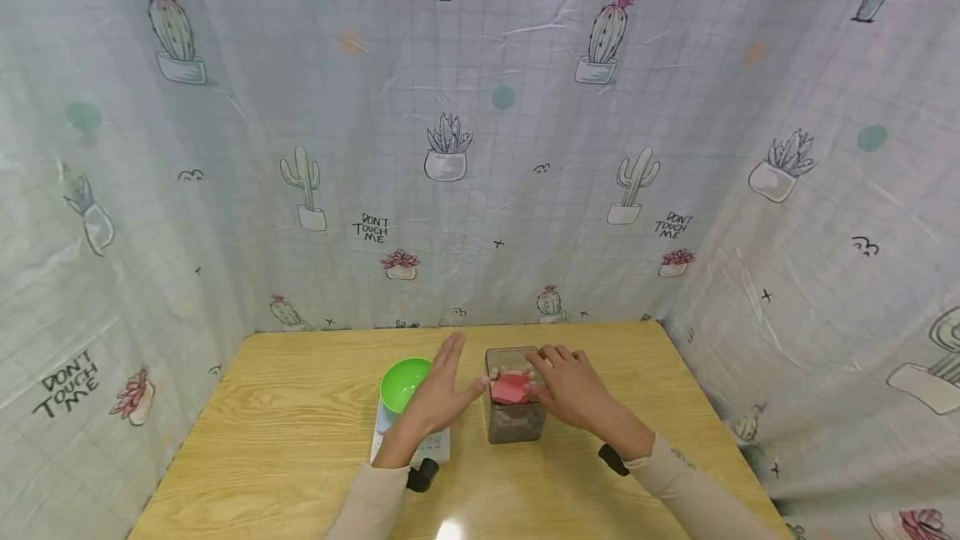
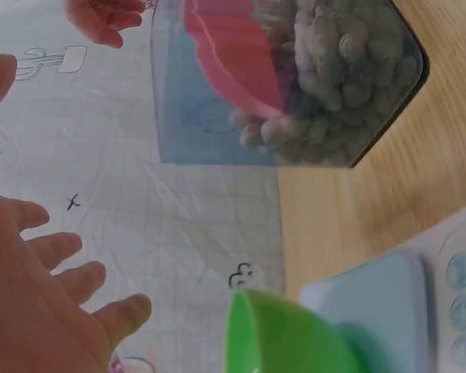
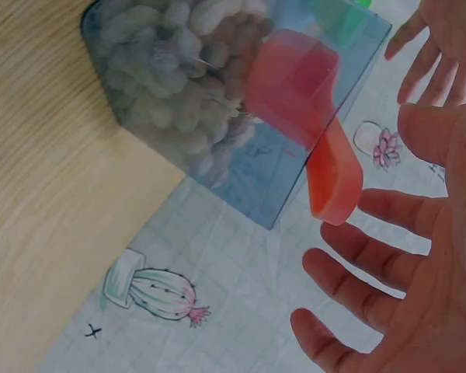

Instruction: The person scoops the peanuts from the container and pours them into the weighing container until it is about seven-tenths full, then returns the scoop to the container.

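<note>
A clear plastic container [image 1: 516,432] holds several peanuts in their shells [image 3: 171,93]. A red scoop [image 1: 512,388] lies on the peanuts, and its handle pokes out over the rim in the right wrist view. My right hand [image 1: 573,390] hovers at the container's right side with fingers spread, its fingertips right by the scoop's handle. Between the container and a green bowl [image 1: 401,383], my left hand [image 1: 441,397] is raised with its fingers extended, holding nothing. Under the bowl is a white kitchen scale [image 1: 435,447] with a pale blue platform [image 2: 380,299], partly hidden by my left arm.
Everything stands on a light wooden table [image 1: 292,423]. A curtain [image 1: 480,215] printed with cacti hangs behind it and along both sides. Dark wrist cameras sit on both my wrists.
</note>
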Motion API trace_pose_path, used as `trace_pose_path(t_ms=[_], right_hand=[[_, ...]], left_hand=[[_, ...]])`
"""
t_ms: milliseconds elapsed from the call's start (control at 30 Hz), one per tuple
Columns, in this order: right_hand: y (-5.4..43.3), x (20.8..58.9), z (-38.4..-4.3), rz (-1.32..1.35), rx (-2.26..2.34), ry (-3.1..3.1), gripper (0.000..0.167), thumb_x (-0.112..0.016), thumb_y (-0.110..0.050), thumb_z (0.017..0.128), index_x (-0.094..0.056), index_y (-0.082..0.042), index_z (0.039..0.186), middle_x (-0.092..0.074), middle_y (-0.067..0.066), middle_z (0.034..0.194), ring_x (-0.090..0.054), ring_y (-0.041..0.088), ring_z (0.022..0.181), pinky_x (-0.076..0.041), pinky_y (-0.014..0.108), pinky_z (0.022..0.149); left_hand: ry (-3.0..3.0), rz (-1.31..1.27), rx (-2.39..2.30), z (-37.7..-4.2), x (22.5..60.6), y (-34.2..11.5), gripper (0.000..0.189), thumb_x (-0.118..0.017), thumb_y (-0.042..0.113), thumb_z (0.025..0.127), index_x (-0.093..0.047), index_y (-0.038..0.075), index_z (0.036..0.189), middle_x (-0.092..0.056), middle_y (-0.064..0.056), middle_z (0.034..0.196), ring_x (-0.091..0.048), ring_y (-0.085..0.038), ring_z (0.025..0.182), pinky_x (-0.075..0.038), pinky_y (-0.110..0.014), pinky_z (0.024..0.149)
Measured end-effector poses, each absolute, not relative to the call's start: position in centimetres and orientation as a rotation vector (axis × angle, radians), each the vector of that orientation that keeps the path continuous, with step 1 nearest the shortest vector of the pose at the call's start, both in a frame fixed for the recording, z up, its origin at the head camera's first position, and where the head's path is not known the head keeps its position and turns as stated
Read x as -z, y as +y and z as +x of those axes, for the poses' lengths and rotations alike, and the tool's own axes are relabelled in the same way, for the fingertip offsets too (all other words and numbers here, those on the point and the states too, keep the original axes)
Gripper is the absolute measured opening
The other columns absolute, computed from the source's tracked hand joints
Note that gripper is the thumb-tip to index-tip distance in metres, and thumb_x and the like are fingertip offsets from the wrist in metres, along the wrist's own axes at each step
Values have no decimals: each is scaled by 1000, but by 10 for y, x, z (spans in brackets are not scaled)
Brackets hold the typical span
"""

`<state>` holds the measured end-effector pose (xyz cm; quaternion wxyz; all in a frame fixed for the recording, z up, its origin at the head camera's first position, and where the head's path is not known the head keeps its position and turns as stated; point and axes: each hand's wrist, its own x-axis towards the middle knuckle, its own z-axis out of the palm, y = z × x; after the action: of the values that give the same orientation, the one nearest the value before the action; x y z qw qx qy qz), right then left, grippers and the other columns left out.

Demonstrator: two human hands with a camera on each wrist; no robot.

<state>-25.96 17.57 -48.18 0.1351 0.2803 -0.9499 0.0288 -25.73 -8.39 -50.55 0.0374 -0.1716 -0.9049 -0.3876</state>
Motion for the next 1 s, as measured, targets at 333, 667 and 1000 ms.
trace_pose_path(t_ms=[333,667,1000], right_hand=[[178,489,-255,924,160,-2696,32,-63,-36,96,-65,-12,117,-57,4,99,-53,20,84,-48,36,63],[176,494,-257,896,99,-2766,20,-61,-30,97,-64,-10,94,-51,2,87,-46,15,74,-43,28,56],[172,485,-261,935,22,-2854,19,-65,-29,95,-65,-11,88,-53,0,84,-49,12,69,-43,27,55]], left_hand=[[-2766,-567,1455,-266,532,-66,94,-64,51,90,-9,19,160,-10,-9,167,-20,-37,151,-30,-61,114],[-2848,-615,1421,-271,544,-54,113,-69,64,80,-5,17,160,-9,-12,166,-23,-38,149,-34,-59,112],[-2844,-612,1482,-277,550,-50,117,-77,57,77,-5,16,160,-10,-13,166,-28,-38,147,-36,-56,112]])
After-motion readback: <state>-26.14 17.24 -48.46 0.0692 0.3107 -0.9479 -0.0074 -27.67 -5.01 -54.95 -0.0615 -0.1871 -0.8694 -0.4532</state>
